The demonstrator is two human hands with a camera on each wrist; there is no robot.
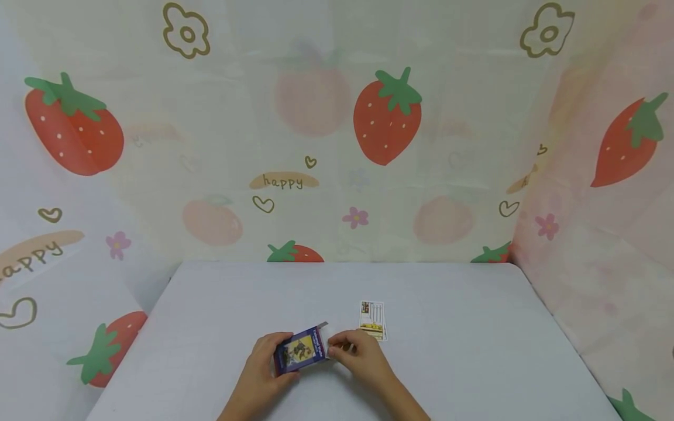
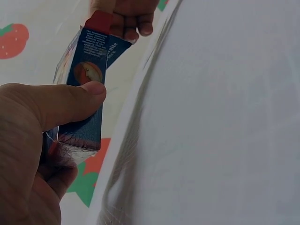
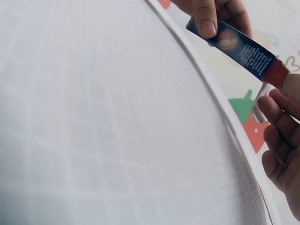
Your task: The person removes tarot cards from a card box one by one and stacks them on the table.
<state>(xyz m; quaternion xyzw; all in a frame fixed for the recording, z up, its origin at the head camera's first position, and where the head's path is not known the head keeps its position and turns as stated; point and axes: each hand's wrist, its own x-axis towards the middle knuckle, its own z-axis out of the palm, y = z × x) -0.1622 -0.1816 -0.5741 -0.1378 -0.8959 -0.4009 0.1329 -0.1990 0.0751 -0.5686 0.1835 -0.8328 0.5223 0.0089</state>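
My left hand (image 1: 265,365) grips a small dark blue card box (image 1: 301,352) around its sides, thumb along one narrow edge. A picture with a yellow background and white lettering show on the box's front. The end toward my right hand (image 1: 360,354) is open, its flap (image 1: 323,324) standing out. My right thumb and fingers pinch at that end, beside a red side flap (image 2: 98,22) seen in the left wrist view. In the right wrist view, a pale flap (image 3: 261,103) bends out by my right fingertips. What lies inside the box is hidden.
Just beyond my right hand, a few printed cards (image 1: 372,316) lie overlapping on the white table (image 1: 474,339). A curtain (image 1: 326,146) printed with strawberries, flowers and hearts hangs behind the table and along both sides.
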